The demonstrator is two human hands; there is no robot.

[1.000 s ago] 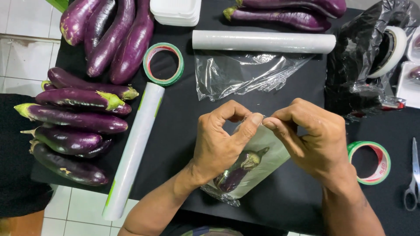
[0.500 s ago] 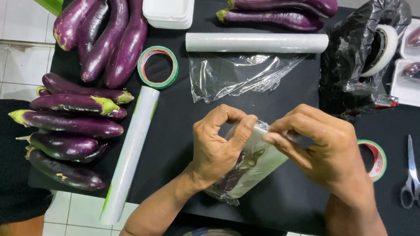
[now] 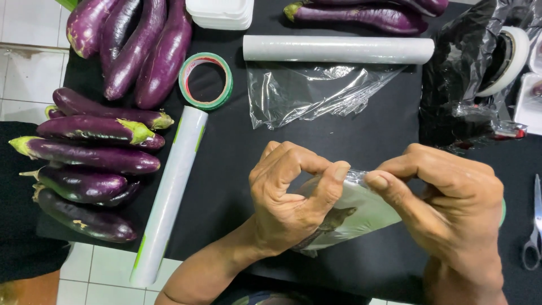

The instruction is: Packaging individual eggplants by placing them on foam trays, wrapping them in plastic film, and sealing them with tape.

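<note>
Both hands hold one wrapped white tray [image 3: 361, 217] low in the middle of the black table [image 3: 237, 164]. A dark aubergine stem shows under its clear film. My left hand [image 3: 291, 195] curls over the tray's left side, thumb and forefinger pinching the film at the top edge. My right hand [image 3: 449, 197] grips the right side and pinches the same film edge, fingertips almost meeting the left thumb. Most of the tray is hidden under the hands.
Purple aubergines lie piled at the left [image 3: 84, 164], top left [image 3: 130, 45] and top [image 3: 361, 14]. Two cling film rolls [image 3: 169, 192] [image 3: 339, 49], a loose film sheet [image 3: 305, 93], green tape [image 3: 206, 80], stacked white trays [image 3: 221, 12], a black bag [image 3: 468, 79] and scissors [image 3: 533, 231] surround them.
The hands have shifted slightly right and drawn their fingertips closer together on the film at the tray's top edge. Nothing else on the table has moved.
</note>
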